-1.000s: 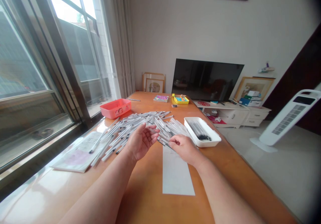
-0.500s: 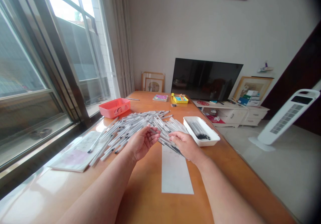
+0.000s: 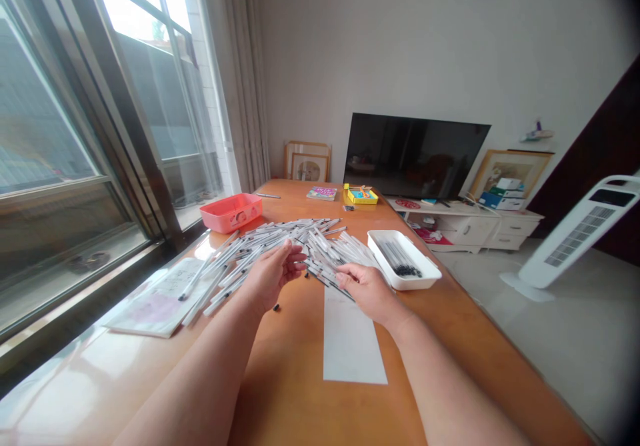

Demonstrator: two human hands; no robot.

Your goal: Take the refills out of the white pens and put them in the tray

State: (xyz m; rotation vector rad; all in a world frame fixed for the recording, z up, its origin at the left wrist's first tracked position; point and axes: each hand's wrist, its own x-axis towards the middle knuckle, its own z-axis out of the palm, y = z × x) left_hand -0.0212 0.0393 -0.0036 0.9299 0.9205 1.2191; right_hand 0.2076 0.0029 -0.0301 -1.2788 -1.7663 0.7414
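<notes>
My left hand [image 3: 277,274] hovers at the near side of a heap of clear pens with black ends [image 3: 267,243]. Its fingers are loosely curled and apart from the thumb, with nothing visible in them. Thumb and forefinger of my right hand [image 3: 367,291] are pinched together over the heap's right part; what lies between them is too small to tell. Several dark-tipped pens [image 3: 327,279] lie beside its fingertips. Beneath them a white paper strip [image 3: 354,346] runs toward me. A small black piece [image 3: 276,307] rests on the table near my left wrist.
Right of the heap, a white box [image 3: 425,278] holds pens with black ends. A coral-red basket [image 3: 217,218] stands at the back left. On the left lies a booklet [image 3: 150,313], partly under pens. A yellow box [image 3: 363,197] and a colourful book [image 3: 321,193] are farther back.
My left hand has drawn back left, away from my right hand, and its fingers have loosened. The small black piece has come into sight by my left wrist. My right hand stays nearly in place.
</notes>
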